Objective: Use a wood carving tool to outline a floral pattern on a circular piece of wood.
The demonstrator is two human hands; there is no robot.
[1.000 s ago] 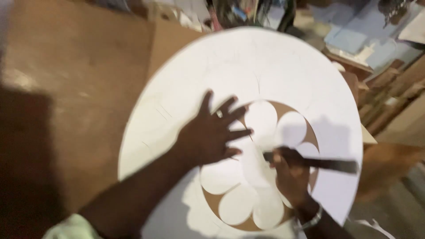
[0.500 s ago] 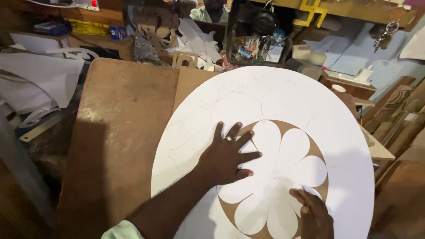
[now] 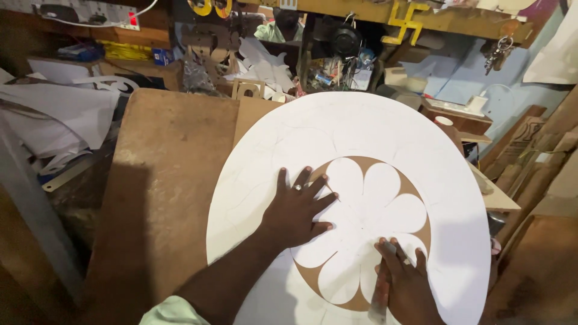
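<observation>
While the left hand [image 3: 295,210], fingers spread, pins the white round board [image 3: 361,126] beside its flower cutout [image 3: 367,222], the right hand [image 3: 406,283], fingers clamped on a cutting tool [image 3: 380,295], seems mid-trim along the cutout's lower edge, needing steady pressure.

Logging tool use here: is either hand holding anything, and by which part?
The right hand grips a slim tool by its upper end. The left hand holds nothing, lying flat on the white sheet.

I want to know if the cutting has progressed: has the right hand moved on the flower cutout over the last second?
Yes. The right hand has moved down the white flower cutout, from near its centre to its lower petals.
</observation>
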